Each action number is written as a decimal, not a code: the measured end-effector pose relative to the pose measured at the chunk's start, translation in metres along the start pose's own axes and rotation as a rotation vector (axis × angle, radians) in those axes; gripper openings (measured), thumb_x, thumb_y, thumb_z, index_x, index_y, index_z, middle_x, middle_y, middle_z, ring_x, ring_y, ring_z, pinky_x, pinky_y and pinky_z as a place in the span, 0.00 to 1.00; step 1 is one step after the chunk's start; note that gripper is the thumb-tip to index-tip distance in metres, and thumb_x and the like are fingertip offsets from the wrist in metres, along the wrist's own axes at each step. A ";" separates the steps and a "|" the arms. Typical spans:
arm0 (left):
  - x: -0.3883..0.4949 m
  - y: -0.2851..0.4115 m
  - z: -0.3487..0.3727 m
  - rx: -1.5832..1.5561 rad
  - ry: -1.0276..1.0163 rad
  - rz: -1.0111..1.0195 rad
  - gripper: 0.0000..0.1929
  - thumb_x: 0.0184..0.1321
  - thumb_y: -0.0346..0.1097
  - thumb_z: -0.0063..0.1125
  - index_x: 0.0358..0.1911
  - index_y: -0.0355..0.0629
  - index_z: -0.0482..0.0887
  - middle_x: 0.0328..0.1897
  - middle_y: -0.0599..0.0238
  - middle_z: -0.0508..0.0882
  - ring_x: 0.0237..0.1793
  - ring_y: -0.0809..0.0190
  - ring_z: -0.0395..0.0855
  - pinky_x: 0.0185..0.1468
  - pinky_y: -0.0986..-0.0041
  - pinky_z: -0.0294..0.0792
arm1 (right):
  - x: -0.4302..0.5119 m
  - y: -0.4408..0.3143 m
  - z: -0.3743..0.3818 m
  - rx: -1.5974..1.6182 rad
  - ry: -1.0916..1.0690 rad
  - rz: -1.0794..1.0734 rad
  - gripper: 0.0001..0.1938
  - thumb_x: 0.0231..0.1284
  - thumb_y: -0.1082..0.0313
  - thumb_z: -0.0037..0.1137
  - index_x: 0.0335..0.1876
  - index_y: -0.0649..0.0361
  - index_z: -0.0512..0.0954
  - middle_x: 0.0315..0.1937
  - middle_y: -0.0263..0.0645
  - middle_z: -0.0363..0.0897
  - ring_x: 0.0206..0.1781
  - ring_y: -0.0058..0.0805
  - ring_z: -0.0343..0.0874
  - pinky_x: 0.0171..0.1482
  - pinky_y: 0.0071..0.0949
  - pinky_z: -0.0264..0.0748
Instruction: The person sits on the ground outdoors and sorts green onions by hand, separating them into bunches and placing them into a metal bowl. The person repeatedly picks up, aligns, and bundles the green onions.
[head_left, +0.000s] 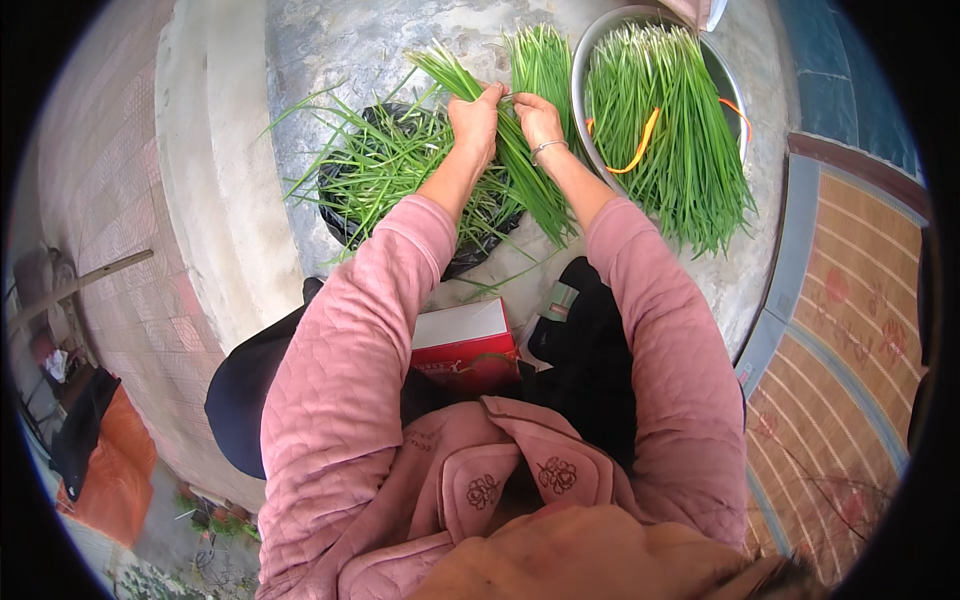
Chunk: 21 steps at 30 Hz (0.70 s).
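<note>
A bunch of long green garlic chives (523, 161) slants through my hands, its pale cut ends up and to the left. My left hand (476, 116) is wrapped around the bunch near those ends. Close beside it, the fingertips of my right hand (538, 120) meet the chives near the left thumb; whether they pinch a strand is too small to tell. Under my left forearm, loose chive leaves (397, 169) lie heaped on a black plastic bag (341, 214). Behind my right hand another bundle of chives (541, 60) rests on the concrete.
To the right stands a metal basin (581, 82) piled with chives (667, 127), an orange strap (637, 146) across them. A red and white box (461, 337) sits between my legs. A woven mat (847, 315) lies at the right; a concrete step edge (210, 150) runs along the left.
</note>
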<state>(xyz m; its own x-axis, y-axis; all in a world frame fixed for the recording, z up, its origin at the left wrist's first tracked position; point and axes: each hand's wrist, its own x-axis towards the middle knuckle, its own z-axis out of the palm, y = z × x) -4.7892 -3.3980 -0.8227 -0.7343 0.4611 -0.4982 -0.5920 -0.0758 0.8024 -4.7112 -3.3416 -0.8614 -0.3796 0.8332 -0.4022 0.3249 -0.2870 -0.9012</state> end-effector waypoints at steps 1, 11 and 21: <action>-0.005 0.010 -0.003 0.029 -0.063 0.033 0.04 0.50 0.26 0.57 0.25 0.36 0.75 0.25 0.59 0.80 0.27 0.64 0.79 0.27 0.74 0.70 | 0.005 0.003 -0.003 -0.003 0.075 0.061 0.11 0.50 0.72 0.44 0.34 0.63 0.80 0.31 0.41 0.80 0.37 0.28 0.77 0.43 0.22 0.70; -0.050 0.163 -0.033 0.241 -0.612 -0.050 0.24 0.47 0.29 0.62 0.43 0.43 0.58 0.28 0.63 0.74 0.21 0.69 0.76 0.24 0.73 0.75 | -0.042 -0.085 0.007 0.054 -0.036 -0.149 0.12 0.49 0.73 0.40 0.34 0.67 0.77 0.30 0.45 0.80 0.32 0.28 0.79 0.36 0.23 0.74; -0.102 0.205 -0.077 0.407 -0.563 0.132 0.33 0.45 0.32 0.66 0.50 0.41 0.54 0.42 0.55 0.75 0.39 0.60 0.77 0.39 0.66 0.73 | -0.165 -0.168 0.051 0.305 -0.923 -0.008 0.17 0.40 0.73 0.64 0.38 0.66 0.72 0.27 0.38 0.74 0.25 0.25 0.75 0.28 0.23 0.72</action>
<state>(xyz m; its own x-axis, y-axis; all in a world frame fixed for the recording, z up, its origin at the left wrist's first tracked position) -4.8616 -3.5288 -0.6327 -0.4426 0.8665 -0.2308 -0.2579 0.1236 0.9582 -4.7472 -3.4552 -0.6516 -0.9531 0.1741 -0.2474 0.1303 -0.5016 -0.8553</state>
